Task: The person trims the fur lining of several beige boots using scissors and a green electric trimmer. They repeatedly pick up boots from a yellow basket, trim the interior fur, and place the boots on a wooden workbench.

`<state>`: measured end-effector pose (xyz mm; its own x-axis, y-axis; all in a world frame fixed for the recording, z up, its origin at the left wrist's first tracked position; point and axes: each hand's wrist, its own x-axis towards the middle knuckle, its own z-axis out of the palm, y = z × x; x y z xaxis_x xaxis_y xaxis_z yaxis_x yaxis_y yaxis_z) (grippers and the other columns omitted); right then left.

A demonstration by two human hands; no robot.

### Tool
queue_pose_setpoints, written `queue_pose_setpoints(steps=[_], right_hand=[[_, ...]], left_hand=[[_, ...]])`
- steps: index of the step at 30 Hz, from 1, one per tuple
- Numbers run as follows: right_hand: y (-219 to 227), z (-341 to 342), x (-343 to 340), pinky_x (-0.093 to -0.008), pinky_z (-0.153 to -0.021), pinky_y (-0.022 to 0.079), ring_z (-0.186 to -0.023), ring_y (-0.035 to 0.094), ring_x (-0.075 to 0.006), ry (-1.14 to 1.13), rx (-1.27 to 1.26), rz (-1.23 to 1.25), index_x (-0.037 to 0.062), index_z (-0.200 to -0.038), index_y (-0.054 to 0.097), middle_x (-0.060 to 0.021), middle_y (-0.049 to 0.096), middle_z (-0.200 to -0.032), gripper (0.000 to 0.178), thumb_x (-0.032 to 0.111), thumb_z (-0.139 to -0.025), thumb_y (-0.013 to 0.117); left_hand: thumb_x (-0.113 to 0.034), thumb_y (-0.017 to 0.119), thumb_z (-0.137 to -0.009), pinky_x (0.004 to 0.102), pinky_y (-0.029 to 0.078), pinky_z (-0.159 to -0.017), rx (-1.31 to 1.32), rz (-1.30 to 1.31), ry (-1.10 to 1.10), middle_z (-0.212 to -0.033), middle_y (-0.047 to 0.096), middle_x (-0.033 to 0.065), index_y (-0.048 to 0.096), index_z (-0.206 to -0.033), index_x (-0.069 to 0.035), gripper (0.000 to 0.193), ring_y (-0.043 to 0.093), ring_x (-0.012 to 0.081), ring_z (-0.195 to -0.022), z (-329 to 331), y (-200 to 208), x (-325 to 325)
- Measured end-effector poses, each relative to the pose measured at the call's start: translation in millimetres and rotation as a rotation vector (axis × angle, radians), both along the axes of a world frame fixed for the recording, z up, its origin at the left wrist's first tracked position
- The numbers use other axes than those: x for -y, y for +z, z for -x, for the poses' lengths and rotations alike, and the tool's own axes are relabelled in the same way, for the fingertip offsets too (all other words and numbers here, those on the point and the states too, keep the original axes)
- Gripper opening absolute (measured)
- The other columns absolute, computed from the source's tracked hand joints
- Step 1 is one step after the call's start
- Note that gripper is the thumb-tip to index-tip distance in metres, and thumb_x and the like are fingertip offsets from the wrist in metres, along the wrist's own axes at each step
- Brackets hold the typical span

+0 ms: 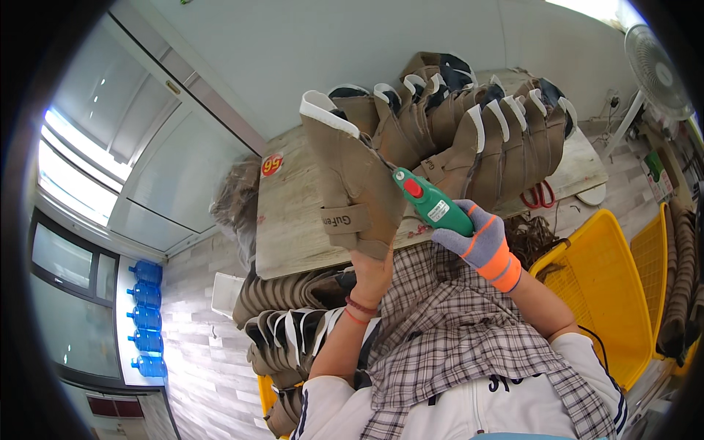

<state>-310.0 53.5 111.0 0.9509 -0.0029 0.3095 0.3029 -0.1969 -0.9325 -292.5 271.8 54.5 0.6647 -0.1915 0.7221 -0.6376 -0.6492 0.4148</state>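
Note:
My left hand [374, 270] holds up a brown fabric boot upper [350, 172] with a white-trimmed top and a strap across it. The wrist runs into the lower end of the upper, so the fingers are hidden inside or behind it. In my right hand [480, 246], covered by a grey and orange glove, is a green electric hand tool [436, 204] with a red switch. Its narrow tip lies at the right edge of the upper; whether it touches, I cannot tell. Behind, more brown uppers [513, 150] stand in packed rows on the worktable [286, 235].
Red-handled scissors [539, 195] lie at the table's right edge. Yellow baskets [605, 282] stand at my right, beside a white fan [656, 73]. Stacked uppers [293, 293] are at my left, below the table edge. Blue water bottles [147, 319] line the far left wall.

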Motion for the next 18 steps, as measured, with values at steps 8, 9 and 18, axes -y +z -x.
queue_pose_setpoints(steps=[8, 9, 18], right_hand=[[0.0, -16.2, 20.8, -0.0213, -0.061, 0.046, -0.068, 0.056, -0.0050, 0.009, -0.224, -0.202, 0.0008, -0.103, 0.060, -0.0018, 0.064, -0.078, 0.043, 0.028, -0.075, 0.076], [-4.6, -16.5, 29.4, -0.0208, -0.060, 0.046, -0.068, 0.056, -0.0047, -0.010, -0.246, -0.167, 0.0007, -0.104, 0.060, -0.0014, 0.063, -0.079, 0.043, 0.028, -0.075, 0.076], [-56.3, 5.5, 98.2, -0.0197, -0.050, 0.039, -0.055, 0.050, -0.0054, -0.222, -0.357, -0.314, 0.0004, -0.095, 0.058, -0.0002, 0.058, -0.070, 0.029, 0.022, -0.081, 0.071]], left_hand=[[-0.009, 0.065, -0.082, 0.0440, 0.035, -0.096, -0.089, 0.038, 0.165, -0.115, 0.057, 0.0212, 0.059, -0.110, 0.002, 0.031, 0.047, 0.0392, -0.111, -6.2, -26.4, -19.9], [-0.010, 0.065, -0.082, 0.0441, 0.036, -0.095, -0.048, 0.082, 0.213, -0.113, 0.058, 0.0216, 0.057, -0.113, 0.002, 0.034, 0.048, 0.0390, -0.109, -12.6, -22.8, -25.9], [-0.015, 0.064, -0.079, 0.0428, 0.039, -0.089, -0.150, -0.429, 0.604, -0.114, 0.049, 0.0228, 0.054, -0.104, 0.006, 0.034, 0.047, 0.0376, -0.105, -94.5, 3.5, -93.7]])
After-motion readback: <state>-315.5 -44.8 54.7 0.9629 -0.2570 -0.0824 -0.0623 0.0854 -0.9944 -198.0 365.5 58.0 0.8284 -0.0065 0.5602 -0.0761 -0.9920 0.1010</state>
